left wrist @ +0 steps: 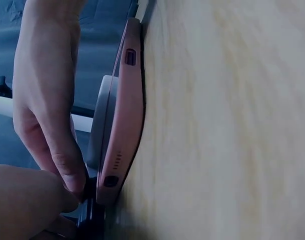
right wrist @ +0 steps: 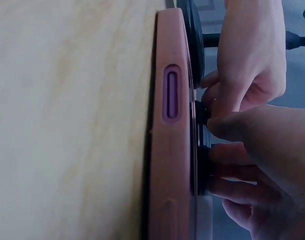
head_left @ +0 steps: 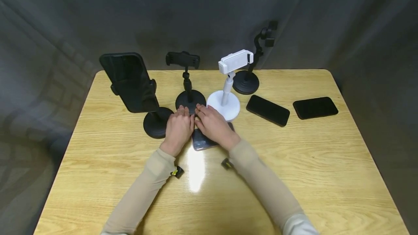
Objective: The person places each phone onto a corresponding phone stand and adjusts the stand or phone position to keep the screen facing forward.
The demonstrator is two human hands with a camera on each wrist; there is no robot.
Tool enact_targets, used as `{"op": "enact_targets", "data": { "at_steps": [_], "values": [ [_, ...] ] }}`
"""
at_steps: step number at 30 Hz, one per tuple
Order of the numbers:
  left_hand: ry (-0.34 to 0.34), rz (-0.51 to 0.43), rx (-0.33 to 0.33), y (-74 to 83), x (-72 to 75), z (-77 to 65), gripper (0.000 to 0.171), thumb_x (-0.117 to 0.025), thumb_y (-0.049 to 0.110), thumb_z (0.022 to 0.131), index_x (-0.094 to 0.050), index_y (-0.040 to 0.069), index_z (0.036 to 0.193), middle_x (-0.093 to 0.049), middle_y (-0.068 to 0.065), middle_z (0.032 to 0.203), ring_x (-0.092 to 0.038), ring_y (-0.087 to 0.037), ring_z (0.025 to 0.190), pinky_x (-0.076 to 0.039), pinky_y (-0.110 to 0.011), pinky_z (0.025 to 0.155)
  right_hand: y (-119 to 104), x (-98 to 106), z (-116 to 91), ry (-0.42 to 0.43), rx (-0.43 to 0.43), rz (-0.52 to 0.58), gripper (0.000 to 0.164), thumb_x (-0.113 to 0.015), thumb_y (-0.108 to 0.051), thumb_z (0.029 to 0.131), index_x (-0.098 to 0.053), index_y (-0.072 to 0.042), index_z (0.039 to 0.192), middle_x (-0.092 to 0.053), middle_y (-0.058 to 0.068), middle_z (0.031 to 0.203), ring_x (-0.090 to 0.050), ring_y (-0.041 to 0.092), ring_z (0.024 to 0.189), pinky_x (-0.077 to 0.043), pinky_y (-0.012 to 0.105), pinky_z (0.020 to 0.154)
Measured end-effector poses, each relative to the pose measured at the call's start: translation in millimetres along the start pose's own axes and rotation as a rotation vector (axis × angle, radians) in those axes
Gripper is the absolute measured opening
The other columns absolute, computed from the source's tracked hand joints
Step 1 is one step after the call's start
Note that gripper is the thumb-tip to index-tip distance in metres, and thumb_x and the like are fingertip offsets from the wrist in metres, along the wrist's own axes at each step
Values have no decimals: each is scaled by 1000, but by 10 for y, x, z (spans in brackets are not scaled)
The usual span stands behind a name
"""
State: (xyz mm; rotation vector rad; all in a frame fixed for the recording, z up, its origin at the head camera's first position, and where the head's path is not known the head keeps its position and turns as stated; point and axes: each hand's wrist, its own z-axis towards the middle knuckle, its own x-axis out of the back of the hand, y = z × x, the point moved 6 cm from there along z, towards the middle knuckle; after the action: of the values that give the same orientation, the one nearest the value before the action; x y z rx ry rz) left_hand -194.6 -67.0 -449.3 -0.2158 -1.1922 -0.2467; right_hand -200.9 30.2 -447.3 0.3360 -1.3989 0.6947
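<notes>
My two hands meet at the front of the middle black phone stand [head_left: 191, 99]. The left hand [head_left: 179, 124] and the right hand [head_left: 212, 122] have their fingertips close together. Between them they pinch a small black piece [right wrist: 200, 112] at the stand's base; its kind is mostly hidden by the fingers. Under the right hand, a phone in a pink case [right wrist: 171, 150] lies flat on the table with its dark screen up. The white phone stand [head_left: 228, 102] is just right of the right hand, with its holder vacant.
Left of my hands, another black stand [head_left: 155, 124] carries a black phone [head_left: 128, 81]. A third black stand [head_left: 246, 82] is behind the white one. Two dark phones, one nearer [head_left: 267, 110] and one farther right [head_left: 315, 108], lie on the wooden table [head_left: 310, 177]. Grey curtains [head_left: 209, 17] surround it.
</notes>
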Motion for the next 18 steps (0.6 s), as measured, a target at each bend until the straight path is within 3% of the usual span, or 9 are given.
{"op": "enact_targets", "data": {
  "at_steps": [18],
  "values": [
    [6, -14, 5, 70, 55, -79, 40, -53, 25, 93, -65, -8, 111, -67, -23, 109, -64, -29, 93, -55, -41, 72, 3, -3, -124, 49, 24, 51, 43, -55, -25, 93, -59, 5, 124, -52, 20, 135, -47, 30, 123, -34, 42, 108]
  ]
}}
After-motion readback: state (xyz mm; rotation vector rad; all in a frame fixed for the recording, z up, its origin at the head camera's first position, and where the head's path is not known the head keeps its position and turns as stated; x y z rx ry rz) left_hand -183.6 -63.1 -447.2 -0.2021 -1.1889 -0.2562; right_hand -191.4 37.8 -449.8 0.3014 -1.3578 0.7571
